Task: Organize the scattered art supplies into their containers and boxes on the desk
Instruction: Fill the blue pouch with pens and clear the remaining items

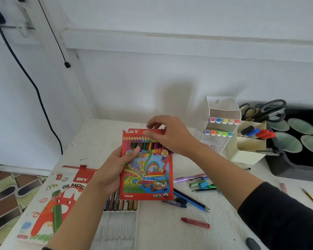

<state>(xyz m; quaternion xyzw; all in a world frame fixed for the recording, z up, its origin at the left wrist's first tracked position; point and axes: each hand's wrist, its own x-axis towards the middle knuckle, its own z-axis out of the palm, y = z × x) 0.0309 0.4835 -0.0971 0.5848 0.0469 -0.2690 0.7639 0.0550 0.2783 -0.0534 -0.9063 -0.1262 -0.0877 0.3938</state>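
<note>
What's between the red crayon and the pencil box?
Head view: a few loose blue pens and pencils lie between the crayon and the box.

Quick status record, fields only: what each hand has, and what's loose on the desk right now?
left hand: grips coloured pencil box by its left edge
right hand: pinches the box's top flap
loose on desk: red crayon, pens and pencils
oil pastel tray: uncovered, partly hidden behind the held box
white organizer: holds highlighters, markers, scissors

White wall, patterned floor tiles
</note>
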